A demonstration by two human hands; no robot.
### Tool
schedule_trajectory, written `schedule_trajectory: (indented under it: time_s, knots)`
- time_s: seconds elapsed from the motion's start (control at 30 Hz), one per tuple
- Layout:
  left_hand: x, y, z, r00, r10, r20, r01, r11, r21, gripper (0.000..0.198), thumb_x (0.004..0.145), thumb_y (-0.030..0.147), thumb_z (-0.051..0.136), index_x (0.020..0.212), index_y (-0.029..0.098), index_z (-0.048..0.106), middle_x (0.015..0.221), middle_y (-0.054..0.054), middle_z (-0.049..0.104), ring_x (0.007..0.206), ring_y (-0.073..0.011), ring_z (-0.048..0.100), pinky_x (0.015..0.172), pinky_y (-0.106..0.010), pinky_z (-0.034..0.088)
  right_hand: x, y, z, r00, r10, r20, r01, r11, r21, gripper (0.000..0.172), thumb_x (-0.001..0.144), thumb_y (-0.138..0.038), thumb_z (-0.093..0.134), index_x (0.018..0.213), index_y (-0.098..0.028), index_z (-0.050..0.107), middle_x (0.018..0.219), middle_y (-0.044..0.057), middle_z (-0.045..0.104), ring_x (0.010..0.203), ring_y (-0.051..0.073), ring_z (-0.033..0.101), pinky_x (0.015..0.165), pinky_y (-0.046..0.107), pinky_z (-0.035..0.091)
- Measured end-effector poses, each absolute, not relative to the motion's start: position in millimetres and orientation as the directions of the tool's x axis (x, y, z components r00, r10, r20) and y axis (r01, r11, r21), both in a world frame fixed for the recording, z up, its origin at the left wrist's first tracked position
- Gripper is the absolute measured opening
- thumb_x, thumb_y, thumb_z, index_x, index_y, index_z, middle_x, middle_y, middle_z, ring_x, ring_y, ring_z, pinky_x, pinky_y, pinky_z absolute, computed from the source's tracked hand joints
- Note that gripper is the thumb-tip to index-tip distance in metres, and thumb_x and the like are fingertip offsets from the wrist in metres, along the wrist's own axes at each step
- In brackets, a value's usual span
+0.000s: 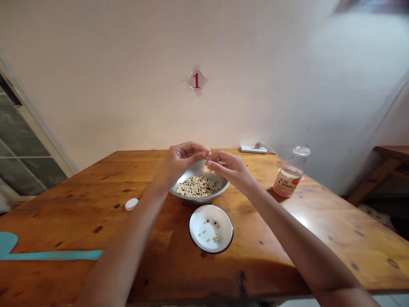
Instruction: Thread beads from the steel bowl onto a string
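Note:
A metal bowl (pixel 223 186) holding several pale and dark beans sits mid-table. In front of it stands a white enamel dish (pixel 195 230) with a dark rim and several beans in it. My left hand (pixel 183 158) and my right hand (pixel 228 167) meet above the metal bowl, fingertips pinched together and nearly touching each other. What they pinch is too small to make out; a thin thread-like line seems to hang below the fingertips.
A clear bottle (pixel 290 174) with an orange label stands at the right on the wooden table (pixel 319 230). A white cap (pixel 131 204) lies left of the bowl. A white power strip (pixel 253 149) rests at the far edge by the wall. Blue tape (pixel 47 255) marks the left.

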State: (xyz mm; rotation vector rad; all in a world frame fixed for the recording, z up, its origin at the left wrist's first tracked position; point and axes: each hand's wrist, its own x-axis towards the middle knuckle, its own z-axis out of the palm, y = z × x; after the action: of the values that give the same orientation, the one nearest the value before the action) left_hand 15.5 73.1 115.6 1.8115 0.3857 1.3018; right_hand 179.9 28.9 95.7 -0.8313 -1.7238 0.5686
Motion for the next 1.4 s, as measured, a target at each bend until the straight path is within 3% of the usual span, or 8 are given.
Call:
schedule_trajectory:
  time_s: [0.17,0.3,0.47,0.8,1.13,1.4]
  knots:
    - [16,72,116,0.329,0.624,0.709,-0.149,-0.707,0.691,0.020,0.070,0.030,0.074,0.084,0.018,0.069,0.081,-0.003,0.071,0.077,-0.0138,0.067,0.075,-0.026,0.054,181,24,100,-0.224,0.745,0.629,0.189,0.666,-0.722,0.019,0.086,-0.031,0.053,0.072,-0.018,0.051,0.067,-0.002,0.053,0.062,0.009,0.049,0.060,0.025,0.040]
    - [14,68,117,0.278,0.517,0.809,0.043,-0.848,0.528,0.023,0.072,0.032,0.073,0.091,0.019,0.067,0.078,-0.002,0.070,0.076,-0.0138,0.067,0.078,-0.027,0.053,182,21,103,-0.223,0.749,0.624,0.219,0.662,-0.717,0.019,0.086,-0.030,0.051,0.070,-0.019,0.050,0.065,-0.002,0.053,0.062,0.010,0.049,0.062,0.025,0.040]
    - [11,61,117,0.315,0.410,0.856,0.266,-0.904,0.335,0.016,0.077,0.030,0.069,0.090,0.022,0.063,0.078,0.001,0.069,0.076,-0.0130,0.066,0.076,-0.025,0.052,183,18,106,-0.224,0.759,0.611,0.275,0.651,-0.708,0.021,0.085,-0.027,0.049,0.066,-0.019,0.048,0.063,-0.002,0.052,0.060,0.009,0.046,0.058,0.025,0.036]
    - [9,63,119,0.427,0.170,0.888,0.352,-0.936,0.009,0.006,0.081,0.023,0.064,0.078,0.020,0.060,0.073,0.001,0.064,0.070,-0.0113,0.059,0.069,-0.023,0.045,185,16,108,-0.247,0.792,0.558,0.314,0.610,-0.728,0.019,0.084,-0.029,0.049,0.067,-0.018,0.048,0.061,-0.002,0.051,0.057,0.009,0.044,0.053,0.024,0.032]
    - [12,63,118,0.430,0.236,0.871,0.328,-0.940,0.092,0.011,0.080,0.027,0.066,0.078,0.018,0.060,0.073,0.001,0.064,0.069,-0.0105,0.059,0.066,-0.021,0.046,188,16,109,-0.236,0.781,0.578,0.364,0.623,-0.693,0.020,0.084,-0.027,0.049,0.066,-0.018,0.048,0.061,-0.002,0.051,0.057,0.008,0.042,0.053,0.024,0.031]
    - [14,63,118,0.372,0.393,0.841,0.201,-0.918,0.341,0.009,0.079,0.025,0.066,0.083,0.017,0.065,0.081,-0.001,0.069,0.074,-0.0112,0.063,0.073,-0.023,0.051,189,15,112,-0.237,0.776,0.584,0.353,0.629,-0.692,0.018,0.083,-0.026,0.048,0.067,-0.018,0.047,0.061,-0.001,0.052,0.057,0.009,0.045,0.055,0.025,0.033]
